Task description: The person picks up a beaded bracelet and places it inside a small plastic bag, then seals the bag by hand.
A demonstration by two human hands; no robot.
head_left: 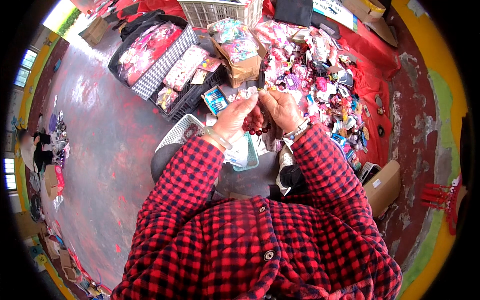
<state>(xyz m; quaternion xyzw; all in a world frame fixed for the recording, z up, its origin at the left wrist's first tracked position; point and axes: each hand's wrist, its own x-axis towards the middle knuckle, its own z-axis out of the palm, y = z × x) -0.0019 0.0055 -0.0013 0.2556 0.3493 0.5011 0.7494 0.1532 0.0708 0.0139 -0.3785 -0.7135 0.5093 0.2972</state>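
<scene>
In front of my chest, my left hand (236, 120) and my right hand (283, 112) meet with their fingertips nearly together. Both are closed in a pinch, thumb against forefinger. A string of dark red beads (258, 132) hangs at the curled fingers of my left hand, between the two palms. What the fingertips themselves pinch is tiny, with a hint of yellowish thread, and I cannot make it out. Just below the hands is a pale green plastic basket (253, 156) with white packets (237, 153) in it.
A blue box of small tubes (216, 101) stands beyond my left hand, near a cardboard box (243, 70) of bagged goods. Black crates (192, 93) stand further left. Heaped hair accessories (325, 85) cover red cloth at the right. Another person (31, 150) sits far left.
</scene>
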